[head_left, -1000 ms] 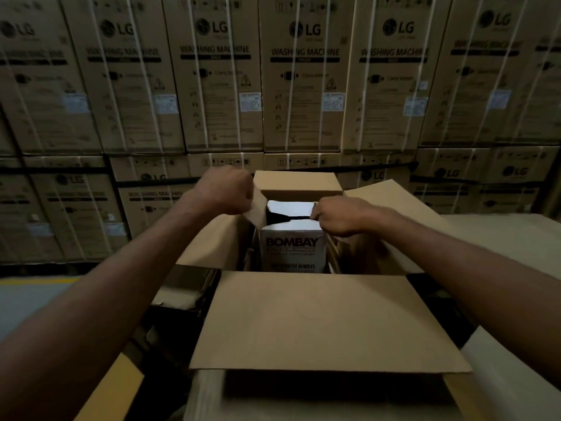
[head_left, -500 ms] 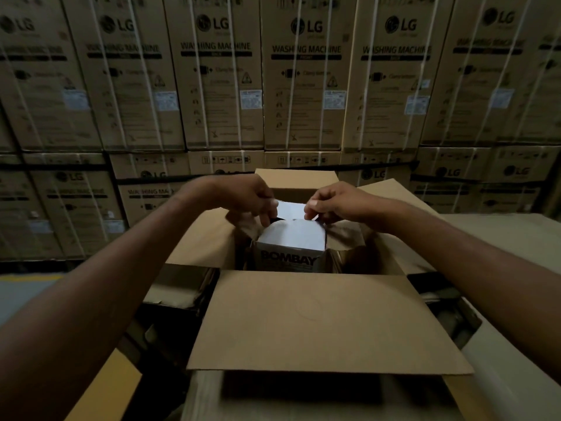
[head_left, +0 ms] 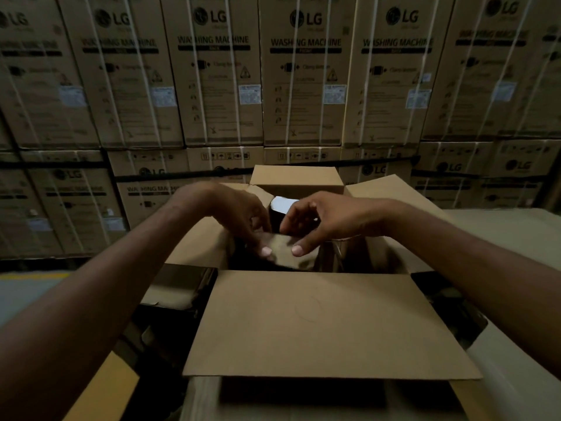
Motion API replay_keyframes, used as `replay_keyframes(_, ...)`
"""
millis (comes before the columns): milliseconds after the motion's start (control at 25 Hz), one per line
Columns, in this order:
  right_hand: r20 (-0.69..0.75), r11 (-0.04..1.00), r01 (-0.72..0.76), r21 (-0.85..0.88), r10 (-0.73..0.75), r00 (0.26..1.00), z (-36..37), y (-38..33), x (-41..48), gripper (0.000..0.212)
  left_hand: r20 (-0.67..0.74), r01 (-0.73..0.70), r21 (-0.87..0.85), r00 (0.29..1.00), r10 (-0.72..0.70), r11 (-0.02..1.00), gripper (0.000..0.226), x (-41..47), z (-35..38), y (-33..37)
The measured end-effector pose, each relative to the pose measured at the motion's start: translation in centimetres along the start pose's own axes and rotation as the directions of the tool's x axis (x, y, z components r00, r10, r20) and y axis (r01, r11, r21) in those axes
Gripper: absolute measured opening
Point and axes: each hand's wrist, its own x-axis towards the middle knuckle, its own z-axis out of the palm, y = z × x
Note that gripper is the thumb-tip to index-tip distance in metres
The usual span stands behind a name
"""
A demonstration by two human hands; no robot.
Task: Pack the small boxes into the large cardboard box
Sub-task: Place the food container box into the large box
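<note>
The large cardboard box (head_left: 328,323) stands open in front of me, its near flap spread flat toward me and its other flaps up. Inside it, a small box (head_left: 287,253) sits low in the opening, its top in shadow. My left hand (head_left: 239,217) and my right hand (head_left: 318,221) both rest on that top, fingers pressing down on it, thumbs at the near edge. Behind my fingers a white surface (head_left: 283,205) shows, deeper in the box; I cannot tell what it belongs to. The small box's sides are hidden by the carton walls.
A wall of stacked LG washing machine cartons (head_left: 303,80) fills the background. A dark flattened carton (head_left: 179,287) lies at the left of the large box. A pale surface (head_left: 516,375) runs along the right, and a yellow edge (head_left: 100,387) shows at the lower left.
The white small box marked BOMBAY has gone down into the large box, its printed front now hidden. Both hands followed it down and came together on its top.
</note>
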Motion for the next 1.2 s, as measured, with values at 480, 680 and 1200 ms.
replay_keyframes(480,-0.321,0.733,-0.231,-0.639,0.019,0.947,-1.6,3.3,6.2,0.088,0.001,-0.043,0.029,0.999,0.043,0.999,0.044,1.3,2.5,2.0)
replay_keyframes(680,-0.271,0.779,-0.377,-0.501,0.272,0.923,-2.5,5.7,8.3,0.062,0.01,-0.083,0.165,0.997,0.083,0.983,0.045,1.3,2.5,2.3)
replay_keyframes(1200,-0.27,0.825,-0.341,-0.45,0.238,0.933,-3.3,7.0,8.8,0.04,-0.09,-0.393,-0.335,0.918,0.386,0.856,0.023,3.4,1.6,0.6)
